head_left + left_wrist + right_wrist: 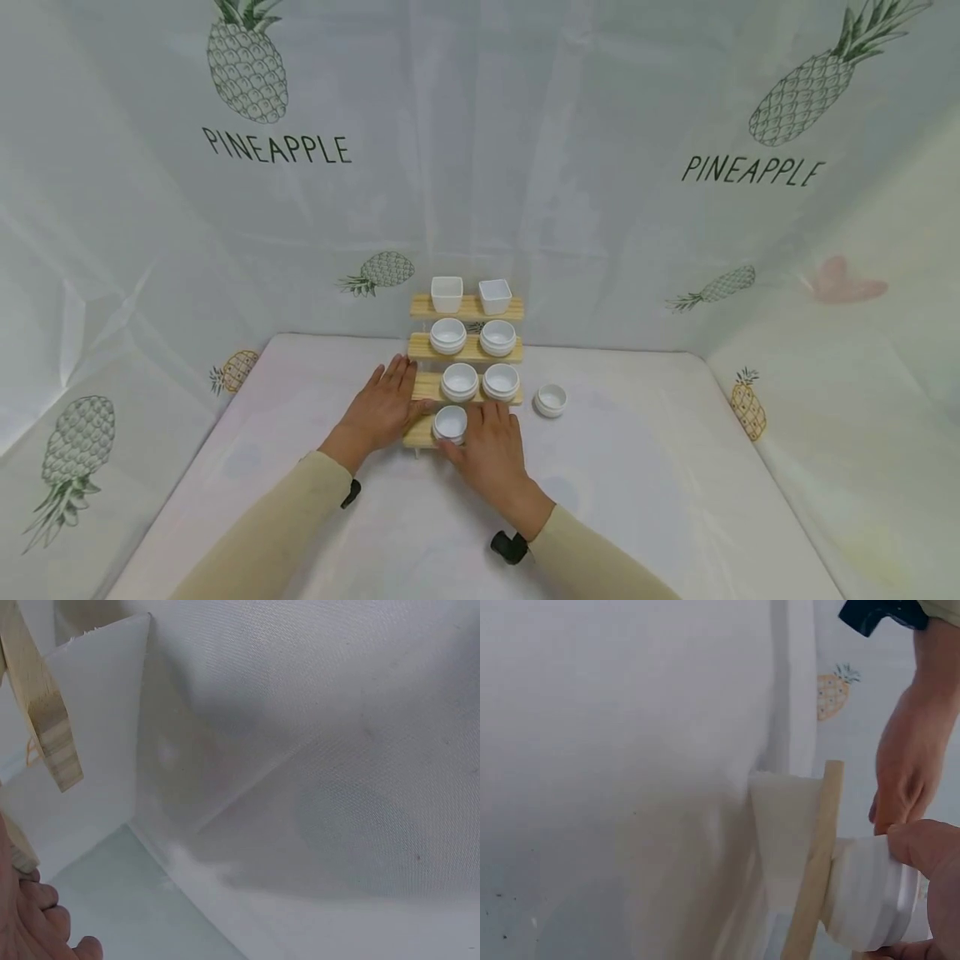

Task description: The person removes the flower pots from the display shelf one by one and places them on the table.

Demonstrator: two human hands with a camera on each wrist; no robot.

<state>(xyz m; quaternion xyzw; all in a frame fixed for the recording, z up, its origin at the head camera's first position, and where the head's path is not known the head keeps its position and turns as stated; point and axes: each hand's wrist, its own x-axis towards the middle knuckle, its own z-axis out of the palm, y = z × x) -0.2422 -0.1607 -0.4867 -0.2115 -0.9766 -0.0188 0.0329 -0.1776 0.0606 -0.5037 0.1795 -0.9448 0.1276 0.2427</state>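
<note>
A wooden tiered stand [429,386] holds small white dishes on its steps. My left hand [382,404] grips the stand's left side, thumb over a lower step and fingers along the plank ends. In the left wrist view, the fingers [56,922] curl beside a plank end [22,851]. My right hand [491,450] holds a round white bowl [451,423] on the lowest step. Seen from the right wrist, the thumb [922,844] lies on the rim of this bowl [862,892] and fingers reach its other side; its base meets the plank [821,855].
Pairs of round white bowls [460,381] stand on the middle steps. Two square white cups [447,293] occupy the top step. To the right of the stand, a single white bowl [551,400] sits on the white-covered table [637,467]. A pineapple-print cloth [525,167] hangs behind.
</note>
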